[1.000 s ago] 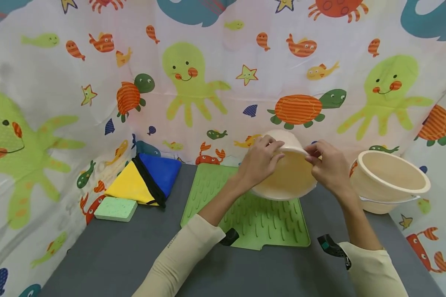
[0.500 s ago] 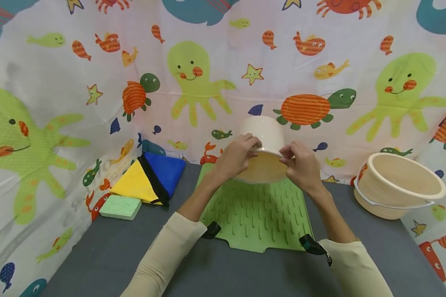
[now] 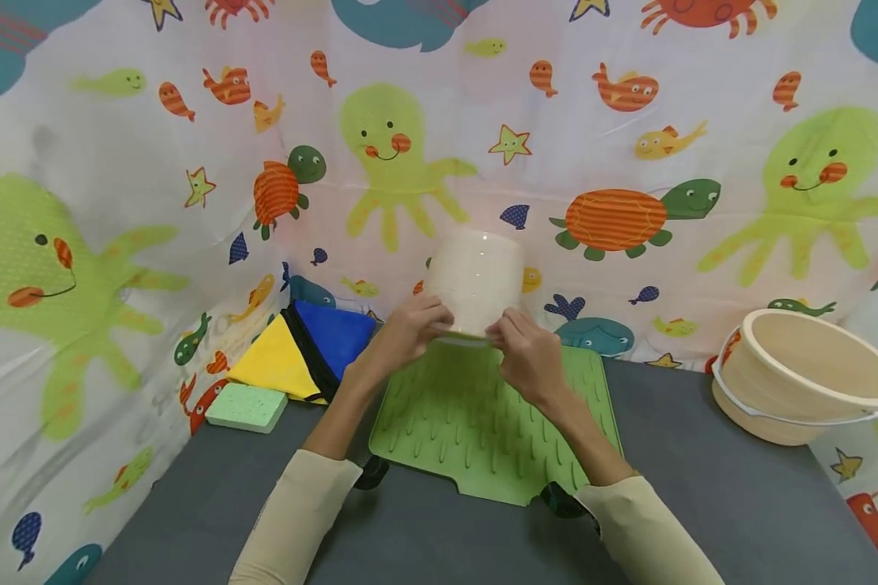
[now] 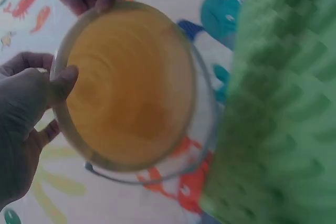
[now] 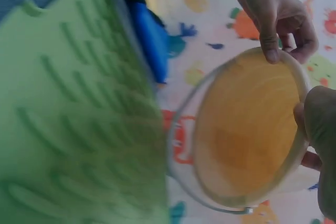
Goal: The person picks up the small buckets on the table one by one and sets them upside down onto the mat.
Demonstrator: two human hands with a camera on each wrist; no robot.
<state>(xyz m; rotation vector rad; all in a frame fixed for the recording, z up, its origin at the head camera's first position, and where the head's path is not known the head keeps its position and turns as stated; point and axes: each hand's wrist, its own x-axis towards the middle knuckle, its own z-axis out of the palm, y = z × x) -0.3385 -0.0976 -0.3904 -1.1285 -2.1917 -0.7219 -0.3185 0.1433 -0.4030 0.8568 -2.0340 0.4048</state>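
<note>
I hold a glossy cream-coloured, round plastic-looking bucket [image 3: 475, 276] bottom up and tilted, its mouth facing down and back toward me. Taking the middle of the green, rectangular, ridged mat [image 3: 475, 439] as my clock's centre, the bucket hangs at twelve o'clock, above the mat's far end.

My left hand [image 3: 408, 331] pinches the rim, thumb on the inside and fingers outside; my right hand [image 3: 528, 353] pinches it too, a little farther round. The wrist views show the bucket's inside glowing amber, and its thin, pale curved handle [image 4: 142, 183] swinging out past the rim on the side away from my fingers.

At three o'clock a second cream bucket [image 3: 812, 370] stands mouth up on the dark grey table [image 3: 702, 479]. At nine o'clock lies a pale green block-shaped sponge [image 3: 247, 408], and just beside it, toward ten, a yellow-and-blue cloth [image 3: 336, 335] with black edging. A white curtain [image 3: 446, 106] printed with sea animals rises behind everything.
</note>
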